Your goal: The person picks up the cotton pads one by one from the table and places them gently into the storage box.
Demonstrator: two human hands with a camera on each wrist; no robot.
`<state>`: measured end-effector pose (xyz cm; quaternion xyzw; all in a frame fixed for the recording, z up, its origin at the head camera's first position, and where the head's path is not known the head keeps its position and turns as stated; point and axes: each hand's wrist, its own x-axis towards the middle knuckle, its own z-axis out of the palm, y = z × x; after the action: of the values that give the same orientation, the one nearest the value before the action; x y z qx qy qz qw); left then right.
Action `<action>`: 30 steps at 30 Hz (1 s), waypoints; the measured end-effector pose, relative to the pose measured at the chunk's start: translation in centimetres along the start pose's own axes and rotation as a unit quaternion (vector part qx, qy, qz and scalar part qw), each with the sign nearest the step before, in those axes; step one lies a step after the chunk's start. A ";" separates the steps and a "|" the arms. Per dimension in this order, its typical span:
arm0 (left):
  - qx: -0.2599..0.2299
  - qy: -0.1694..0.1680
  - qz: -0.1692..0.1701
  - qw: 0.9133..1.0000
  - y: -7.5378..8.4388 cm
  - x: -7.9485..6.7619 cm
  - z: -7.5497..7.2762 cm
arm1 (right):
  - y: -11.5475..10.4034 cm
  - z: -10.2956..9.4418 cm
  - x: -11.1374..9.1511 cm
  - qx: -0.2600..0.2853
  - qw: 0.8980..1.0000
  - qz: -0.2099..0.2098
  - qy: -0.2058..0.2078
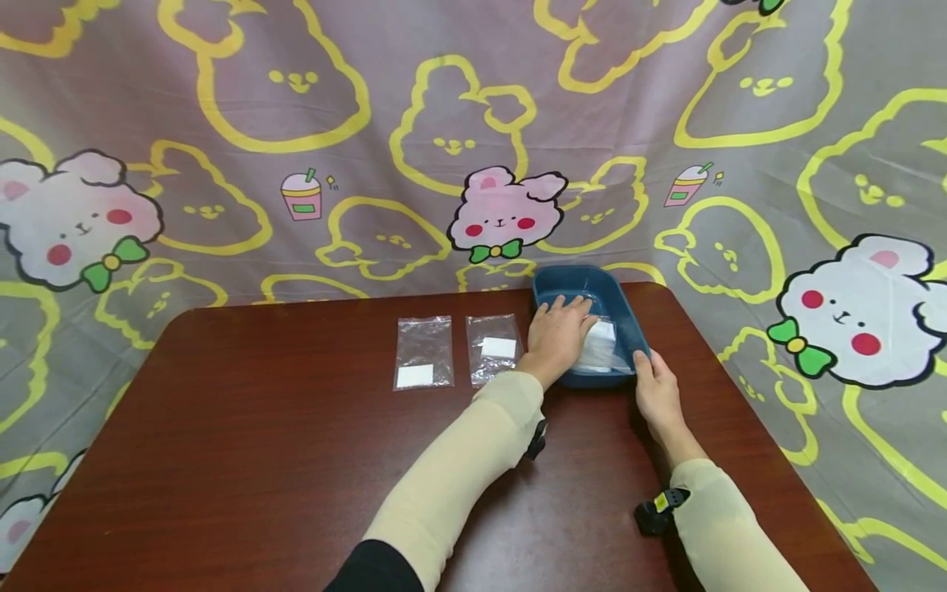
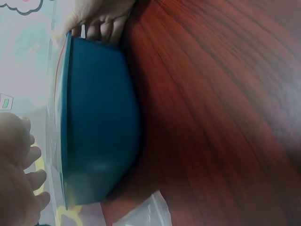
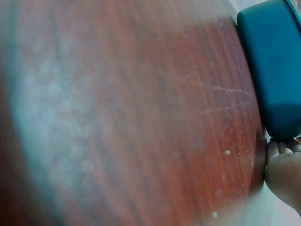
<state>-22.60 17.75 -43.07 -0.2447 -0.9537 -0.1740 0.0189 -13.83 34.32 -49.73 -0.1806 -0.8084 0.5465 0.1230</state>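
A blue plastic bin (image 1: 633, 322) stands at the back right of the table, with clear zip bags (image 1: 599, 355) bearing a white label inside it. My left hand (image 1: 558, 333) is over the bin's left side, fingers spread and nearly straight; in the left wrist view the left hand (image 2: 19, 172) appears above the rim. Whether it touches the bags cannot be seen. At the bin's near right corner my right hand (image 1: 658, 395) grips the rim, thumb on top and fingers below. The right wrist view shows the right hand (image 3: 284, 172) against the bin's end.
Two more clear zip bags with white labels, a left one (image 1: 424, 352) and a right one (image 1: 491, 349), lie flat left of the bin. The brown wooden table (image 1: 259, 444) ends at a patterned cloth backdrop (image 1: 399, 181) right behind the bin.
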 end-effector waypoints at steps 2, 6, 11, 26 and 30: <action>0.003 0.002 -0.003 1.000 -0.6 -0.1 -0.2 | 0.0 0.0 0.0 0.001 1.000 0.000 -0.001; -0.011 0.008 -0.008 1.000 -2.4 -0.2 -0.9 | 0.1 0.0 -0.1 0.000 1.000 -0.003 -0.003; -0.032 0.009 -0.029 0.999 -5.1 -0.8 -1.6 | 0.1 -0.2 0.0 -0.001 1.000 -0.011 0.003; -0.065 0.056 -0.106 0.991 -16.7 -5.0 -1.8 | -0.1 -0.2 0.0 -0.002 1.000 -0.001 -0.017; -0.054 0.064 -0.126 0.989 -19.0 -6.1 -2.1 | -0.1 -0.3 -0.1 -0.006 1.000 -0.002 -0.026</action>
<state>-26.28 -1.32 -47.99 -0.1116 -0.9629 -0.2415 0.0444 -13.59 34.52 -49.54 -0.1656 -0.8152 0.5454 0.1023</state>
